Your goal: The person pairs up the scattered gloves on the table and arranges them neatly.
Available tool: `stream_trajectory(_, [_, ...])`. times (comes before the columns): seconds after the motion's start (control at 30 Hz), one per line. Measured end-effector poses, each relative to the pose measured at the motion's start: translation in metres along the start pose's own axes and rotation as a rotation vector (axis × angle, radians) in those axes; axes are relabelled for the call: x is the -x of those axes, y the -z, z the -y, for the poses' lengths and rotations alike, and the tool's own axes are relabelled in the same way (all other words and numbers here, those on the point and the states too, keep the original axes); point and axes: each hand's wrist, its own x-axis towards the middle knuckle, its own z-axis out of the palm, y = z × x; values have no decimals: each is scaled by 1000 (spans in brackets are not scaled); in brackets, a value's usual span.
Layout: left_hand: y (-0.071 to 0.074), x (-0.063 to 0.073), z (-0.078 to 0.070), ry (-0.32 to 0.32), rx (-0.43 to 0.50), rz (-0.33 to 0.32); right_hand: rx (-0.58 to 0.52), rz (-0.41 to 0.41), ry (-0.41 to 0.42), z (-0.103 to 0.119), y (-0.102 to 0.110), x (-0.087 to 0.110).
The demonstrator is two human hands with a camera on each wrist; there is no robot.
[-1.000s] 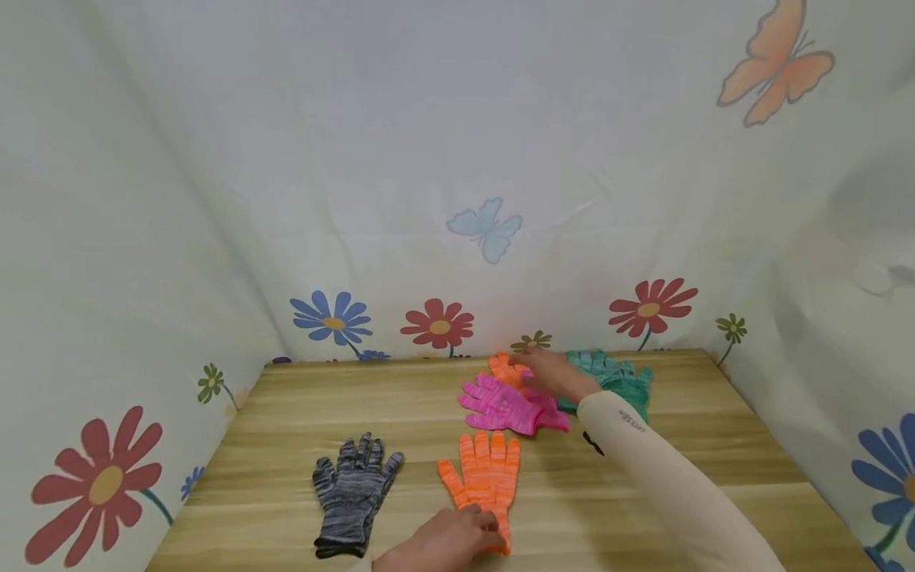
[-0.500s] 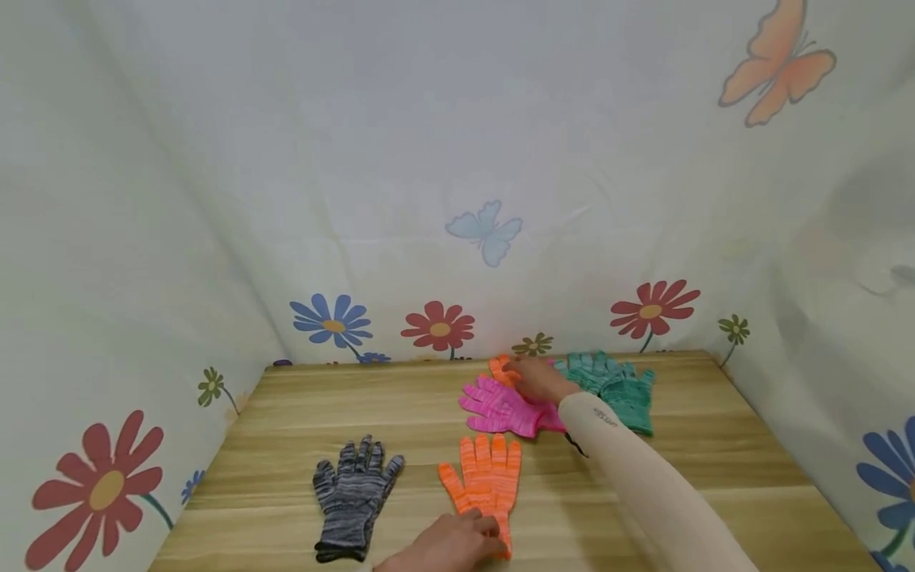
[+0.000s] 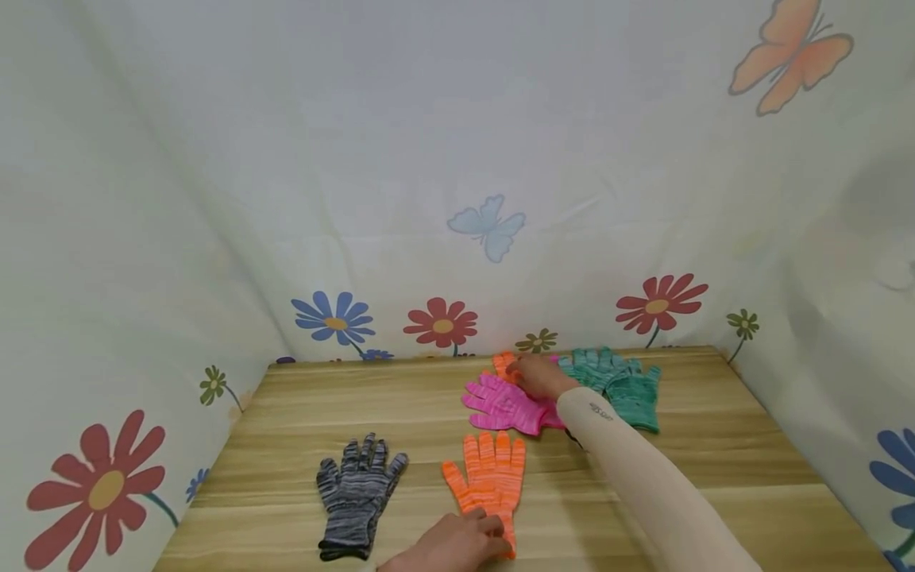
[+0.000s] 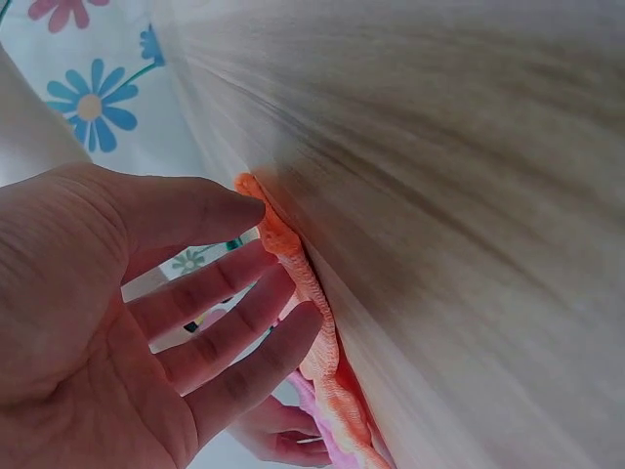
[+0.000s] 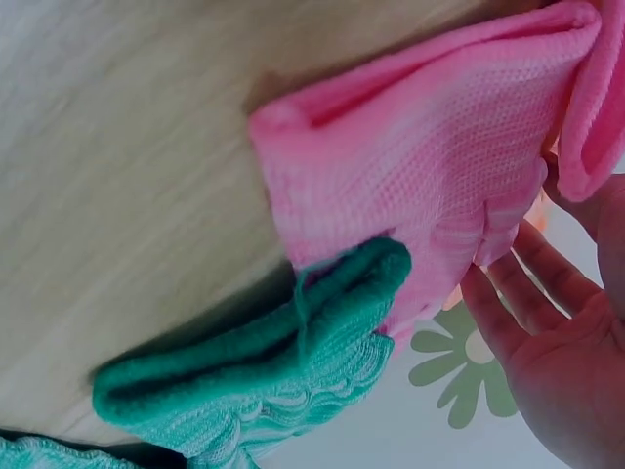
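My left hand [image 3: 452,543] rests at the cuff end of an orange knit glove [image 3: 493,473] lying flat near the front. In the left wrist view its thumb and loosely bent fingers [image 4: 239,322] touch that glove's edge. Farther back, my right hand [image 3: 542,376] reaches over overlapping pink gloves [image 3: 503,407], beside another orange glove [image 3: 503,364], which it partly covers. The right wrist view shows nearly straight fingers [image 5: 532,293] against a pink glove [image 5: 391,166], the thumb partly hidden between two pink cuffs. A green cuff [image 5: 254,347] overlaps the pink glove there.
Green gloves [image 3: 632,397] lie in a pile at the back right, close to the right forearm. A grey-and-black glove [image 3: 355,496] lies flat at the front left. The wooden tabletop [image 3: 343,397] ends at a flower-printed cloth wall [image 3: 372,238] behind.
My right hand and forearm have shifted slightly left over the pink gloves, uncovering more of the green ones. My left hand stays at the orange cuff, and the gloves look much the same.
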Motion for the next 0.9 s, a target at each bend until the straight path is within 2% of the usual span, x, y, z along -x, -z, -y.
stream_trajectory(0.4, [3,3,-4,13,11,17,-1,-147,35,-4,-10,-7])
stream_trajectory(0.63, [2,3,-5,7,23,3,4,-245,48,0,12,-3])
stream_trajectory(0.9, [2,4,-8,18,38,-12,-51,-247,27,5,38,8])
